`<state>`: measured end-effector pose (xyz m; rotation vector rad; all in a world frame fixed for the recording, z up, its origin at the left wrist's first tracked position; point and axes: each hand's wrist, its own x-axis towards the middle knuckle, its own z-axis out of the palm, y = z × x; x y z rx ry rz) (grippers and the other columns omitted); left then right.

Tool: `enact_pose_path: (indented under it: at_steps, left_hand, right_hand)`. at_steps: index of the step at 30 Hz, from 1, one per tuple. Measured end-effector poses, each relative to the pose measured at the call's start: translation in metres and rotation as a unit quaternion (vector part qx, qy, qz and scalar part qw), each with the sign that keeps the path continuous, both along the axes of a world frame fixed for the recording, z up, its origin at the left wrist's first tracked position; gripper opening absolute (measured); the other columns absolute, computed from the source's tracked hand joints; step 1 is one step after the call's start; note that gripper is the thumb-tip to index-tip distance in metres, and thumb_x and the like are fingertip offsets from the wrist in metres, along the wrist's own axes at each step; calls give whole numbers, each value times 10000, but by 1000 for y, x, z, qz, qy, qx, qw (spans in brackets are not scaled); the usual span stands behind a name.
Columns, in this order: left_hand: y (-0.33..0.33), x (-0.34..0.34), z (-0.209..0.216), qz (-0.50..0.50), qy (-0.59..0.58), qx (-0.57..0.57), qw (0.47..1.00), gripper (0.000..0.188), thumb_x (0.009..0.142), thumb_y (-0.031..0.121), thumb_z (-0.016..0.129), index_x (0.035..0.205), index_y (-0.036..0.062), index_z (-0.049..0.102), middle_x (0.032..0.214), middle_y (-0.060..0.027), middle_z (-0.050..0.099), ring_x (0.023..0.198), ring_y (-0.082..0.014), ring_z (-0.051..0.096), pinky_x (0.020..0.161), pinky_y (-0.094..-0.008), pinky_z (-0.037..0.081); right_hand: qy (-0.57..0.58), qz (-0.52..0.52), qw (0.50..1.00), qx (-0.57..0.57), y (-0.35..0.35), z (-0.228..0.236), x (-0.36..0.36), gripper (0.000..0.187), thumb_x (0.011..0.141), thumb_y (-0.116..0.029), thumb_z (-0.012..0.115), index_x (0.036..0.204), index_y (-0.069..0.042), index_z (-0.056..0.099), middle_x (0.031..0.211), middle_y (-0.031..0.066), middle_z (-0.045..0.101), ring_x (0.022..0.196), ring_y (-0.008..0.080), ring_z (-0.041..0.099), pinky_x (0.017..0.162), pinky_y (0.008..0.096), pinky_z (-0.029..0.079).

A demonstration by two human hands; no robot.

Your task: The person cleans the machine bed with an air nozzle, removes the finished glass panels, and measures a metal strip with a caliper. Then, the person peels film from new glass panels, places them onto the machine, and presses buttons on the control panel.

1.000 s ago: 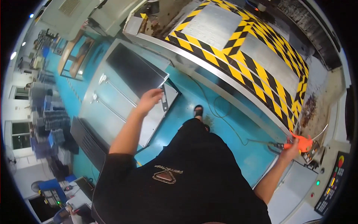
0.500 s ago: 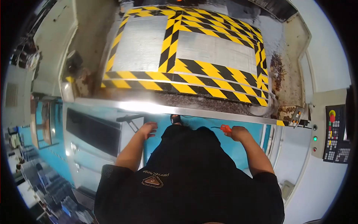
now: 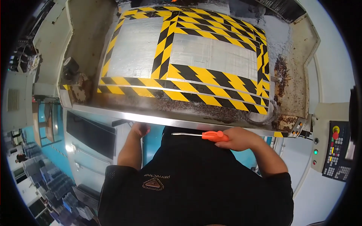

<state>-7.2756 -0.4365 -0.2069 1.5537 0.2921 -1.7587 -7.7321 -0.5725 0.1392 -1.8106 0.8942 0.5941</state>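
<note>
My right hand [image 3: 239, 138] is closed round the orange handle of a screwdriver [image 3: 214, 136]. Its thin metal shaft points left, level across my front and just below the machine's metal front edge [image 3: 162, 119]. My left hand [image 3: 141, 129] hangs at the left, close under that same edge, its fingers loosely curled and apart, with nothing seen in them. The edge and blur hide part of those fingers. Beyond the edge lies a flat metal plate [image 3: 211, 52] bordered and divided by yellow-and-black striped tape [image 3: 188, 90].
A rusty, wet trough [image 3: 177, 106] runs between plate and front edge. At the right stands a control panel [image 3: 335, 150] with a red knob and keys. White cabinet doors [image 3: 90, 150] are low at the left, near stacks of grey pieces [image 3: 49, 180].
My right hand has come up and inward, turning the screwdriver so that its whole shaft shows. My left hand has moved slightly left. The machine sits slightly lower in view.
</note>
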Motion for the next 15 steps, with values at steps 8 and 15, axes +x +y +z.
enact_pose_path:
  at_steps: [8, 15]
  left_hand:
    - [92, -128, 36, -224, -83, 92, 967, 688, 917, 597, 520, 1476, 224, 373, 1571, -117, 288, 1429, -354, 278, 1034, -661, 307]
    - [111, -163, 149, -279, 7, -48, 959, 583, 920, 566, 551, 1345, 166, 566, 1284, -93, 600, 1106, -286, 569, 939, -443, 476]
  right_hand:
    - [-83, -272, 958, -30, -92, -5, -48, 401, 917, -380, 620, 1094, -20, 629, 914, 79, 685, 692, 171, 628, 622, 339, 516]
    - [-14, -109, 951, -288, -85, -50, 34, 486, 933, -446, 578, 1016, 32, 618, 962, 250, 663, 918, 429, 638, 810, 485, 497]
